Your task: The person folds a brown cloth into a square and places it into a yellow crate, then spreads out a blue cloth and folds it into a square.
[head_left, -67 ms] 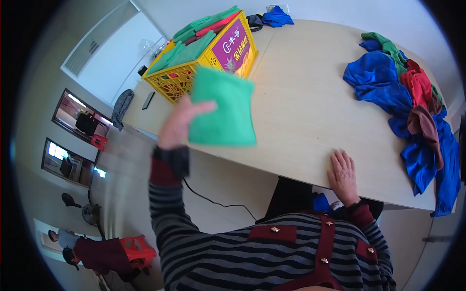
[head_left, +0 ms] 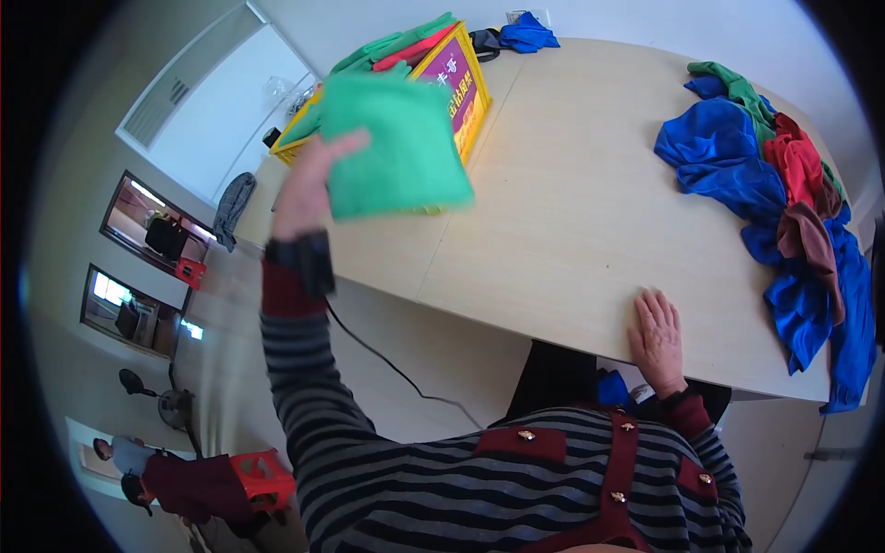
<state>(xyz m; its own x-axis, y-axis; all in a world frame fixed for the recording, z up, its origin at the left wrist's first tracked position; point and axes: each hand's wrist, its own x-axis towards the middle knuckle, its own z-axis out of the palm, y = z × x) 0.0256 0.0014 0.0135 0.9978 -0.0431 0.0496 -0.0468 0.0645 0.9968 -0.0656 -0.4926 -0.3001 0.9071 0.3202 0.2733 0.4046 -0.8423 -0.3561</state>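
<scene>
A folded green cloth (head_left: 396, 147) hangs in the air in front of the yellow crate (head_left: 477, 111), gripped along its left side by my left hand (head_left: 309, 180), thumb on top and the other fingers hidden beneath. The cloth covers much of the crate's near side. Folded green cloths (head_left: 406, 39) and a red one (head_left: 415, 46) stick up above the crate's rim. My right hand (head_left: 659, 341) lies flat at the table's near edge, fingers stretched out and holding nothing.
On the table (head_left: 553, 203), loose blue cloth (head_left: 710, 147), red cloth (head_left: 793, 157), green and brown cloths lie heaped along the right edge. Another blue cloth (head_left: 528, 32) sits at the back by the wall. At lower left, people are near a red stool (head_left: 265, 479).
My left hand has carried the green cloth up and to the left, closer over the crate. My right hand stays resting on the table.
</scene>
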